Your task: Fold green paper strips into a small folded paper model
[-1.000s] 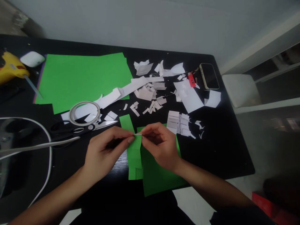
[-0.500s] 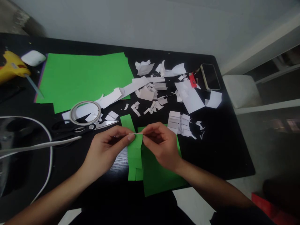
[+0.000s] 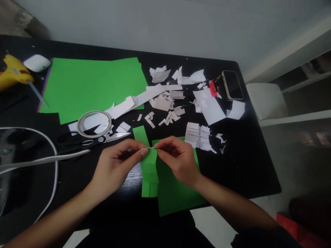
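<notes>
My left hand [image 3: 117,168] and my right hand [image 3: 177,160] meet over the near middle of the black table [image 3: 240,172]. Both pinch the ends of a small thin white paper strip [image 3: 149,148] held between the fingertips. Under the hands lies a green paper strip [image 3: 148,165] across a larger green sheet [image 3: 173,193] that reaches the table's near edge. A pile of cut white paper pieces [image 3: 198,136] sits just beyond my right hand.
Black-handled scissors [image 3: 88,141] and a tape roll [image 3: 94,123] lie left of my hands. A big green sheet [image 3: 90,86] covers the far left, with a yellow glue gun [image 3: 12,70] beside it. White scraps [image 3: 165,100] and a phone [image 3: 232,84] lie farther back.
The white strip looked stretched a little wider half a second ago; now the fingertips are closer together again. Both hands stay in nearly the same place.
</notes>
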Motion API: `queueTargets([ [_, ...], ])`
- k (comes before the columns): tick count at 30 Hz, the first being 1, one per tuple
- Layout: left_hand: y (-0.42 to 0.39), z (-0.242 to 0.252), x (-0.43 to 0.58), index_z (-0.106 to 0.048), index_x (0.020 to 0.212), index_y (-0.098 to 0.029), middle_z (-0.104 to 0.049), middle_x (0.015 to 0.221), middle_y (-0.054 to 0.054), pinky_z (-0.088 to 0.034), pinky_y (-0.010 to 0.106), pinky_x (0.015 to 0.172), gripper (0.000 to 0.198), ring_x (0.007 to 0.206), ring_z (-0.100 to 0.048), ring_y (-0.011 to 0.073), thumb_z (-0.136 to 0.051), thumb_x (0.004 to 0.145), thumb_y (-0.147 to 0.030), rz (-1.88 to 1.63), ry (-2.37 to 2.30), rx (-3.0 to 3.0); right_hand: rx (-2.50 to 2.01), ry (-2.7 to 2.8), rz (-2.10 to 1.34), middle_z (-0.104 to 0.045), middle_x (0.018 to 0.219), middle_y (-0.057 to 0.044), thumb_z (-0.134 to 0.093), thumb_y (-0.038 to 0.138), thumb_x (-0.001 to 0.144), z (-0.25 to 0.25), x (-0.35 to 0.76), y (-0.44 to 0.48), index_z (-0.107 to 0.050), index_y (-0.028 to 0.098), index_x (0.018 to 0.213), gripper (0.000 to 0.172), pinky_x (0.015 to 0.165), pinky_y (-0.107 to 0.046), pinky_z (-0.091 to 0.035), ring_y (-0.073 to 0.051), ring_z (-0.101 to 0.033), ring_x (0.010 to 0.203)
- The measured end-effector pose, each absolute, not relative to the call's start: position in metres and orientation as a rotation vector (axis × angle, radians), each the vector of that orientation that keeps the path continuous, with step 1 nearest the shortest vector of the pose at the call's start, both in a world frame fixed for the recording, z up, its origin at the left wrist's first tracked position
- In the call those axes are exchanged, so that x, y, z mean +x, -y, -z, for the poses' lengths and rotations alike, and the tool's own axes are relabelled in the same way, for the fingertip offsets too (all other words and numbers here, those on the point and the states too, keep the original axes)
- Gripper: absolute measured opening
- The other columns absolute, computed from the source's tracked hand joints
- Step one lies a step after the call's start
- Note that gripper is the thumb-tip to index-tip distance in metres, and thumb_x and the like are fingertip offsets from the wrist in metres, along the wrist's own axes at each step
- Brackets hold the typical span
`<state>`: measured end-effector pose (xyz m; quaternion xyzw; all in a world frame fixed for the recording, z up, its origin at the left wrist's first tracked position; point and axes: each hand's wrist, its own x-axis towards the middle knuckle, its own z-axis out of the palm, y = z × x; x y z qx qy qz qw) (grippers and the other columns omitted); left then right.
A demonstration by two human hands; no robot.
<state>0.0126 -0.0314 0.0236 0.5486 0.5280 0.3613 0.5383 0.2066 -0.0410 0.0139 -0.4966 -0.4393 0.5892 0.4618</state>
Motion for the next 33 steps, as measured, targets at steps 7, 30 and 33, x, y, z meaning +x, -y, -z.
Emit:
queueTargets([
  [7, 0.0333, -0.0222, 0.0112, -0.078, 0.088, -0.021, -0.077, 0.082, 0.001, -0.057, 0.023, 0.066, 0.011, 0.072, -0.071, 0.0146, -0.075, 0.091, -0.031, -0.845, -1.266, 1.354, -1.149, 1.093, -1.541, -0.076, 0.087, -0.001, -0.077, 0.028, 0.086, -0.0153, 0.2112, 0.0391, -0.076, 0.024, 0.093, 0.008, 0.074, -0.031, -0.063, -0.017, -0.073, 0.081],
  [30, 0.0353, -0.0227, 0.0103, -0.078, 0.09, -0.023, -0.077, 0.081, -0.002, -0.055, 0.019, 0.064, 0.005, 0.07, -0.069, 0.0112, -0.074, 0.092, -0.025, -0.882, -1.262, 1.504, -1.167, 1.082, -1.565, -0.079, 0.086, -0.001, -0.088, 0.03, 0.078, -0.0111, 0.2071, 0.0388, -0.08, 0.024, 0.09, 0.016, 0.074, -0.03, -0.063, -0.017, -0.075, 0.08],
  [33, 0.0352, -0.0216, 0.0096, -0.078, 0.091, -0.023, -0.078, 0.083, -0.002, -0.055, 0.019, 0.065, 0.005, 0.071, -0.069, 0.0112, -0.073, 0.092, -0.025, -0.882, -1.288, 1.527, -1.143, 1.053, -1.625, -0.079, 0.087, 0.0, -0.09, 0.028, 0.075, -0.0113, 0.2079, 0.0374, -0.08, 0.025, 0.093, 0.021, 0.076, -0.029, -0.063, -0.016, -0.075, 0.082],
])
